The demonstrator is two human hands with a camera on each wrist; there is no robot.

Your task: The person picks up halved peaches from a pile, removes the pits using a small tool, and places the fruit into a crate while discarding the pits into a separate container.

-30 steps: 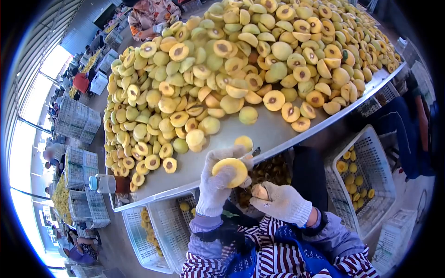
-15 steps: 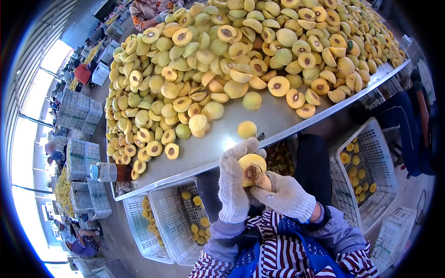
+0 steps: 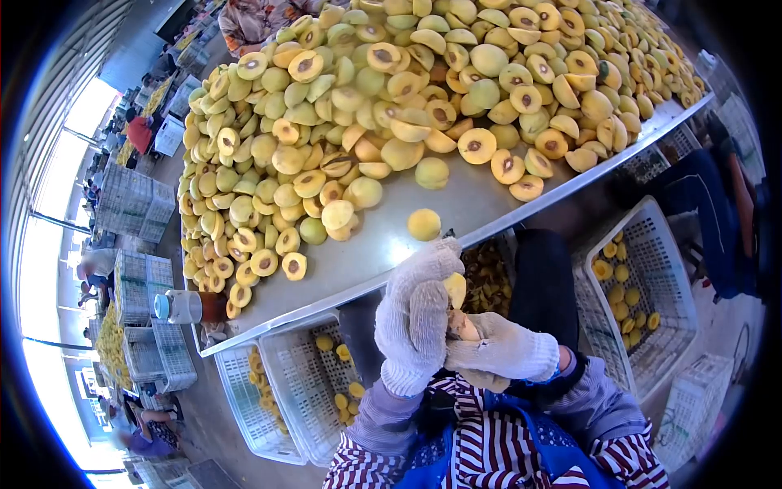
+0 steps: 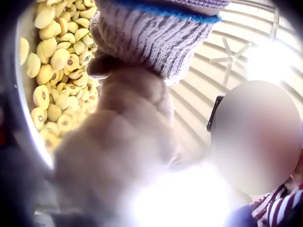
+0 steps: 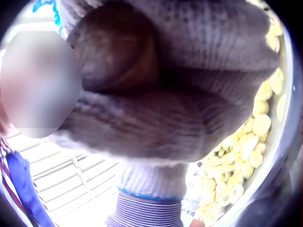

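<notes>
My left hand (image 3: 417, 316), in a knit glove, grips a yellow peach half (image 3: 456, 288) just below the table edge; its back faces the head camera and hides most of the fruit. My gloved right hand (image 3: 498, 350) presses against it from the right, curled round a small pale-handled tool (image 3: 466, 328) that points into the fruit. Its tip is hidden. Both wrist views are filled with blurred glove fabric: the left glove (image 4: 123, 137) and the right glove (image 5: 175, 113). A brown rounded patch (image 5: 118, 47) shows there, and I cannot tell what it is.
A metal table (image 3: 570, 189) carries a large pile of halved peaches (image 3: 391, 106); one whole peach (image 3: 424, 224) lies alone near its edge. White crates with fruit stand at right (image 3: 652, 244) and left (image 3: 301, 391), and a jar (image 3: 181, 307) on the table corner. People work at the far end.
Both hands drew together and closer to my body. My left hand turned the peach half, so its glove now covers the fruit, and the right hand's tool went to the pit side.
</notes>
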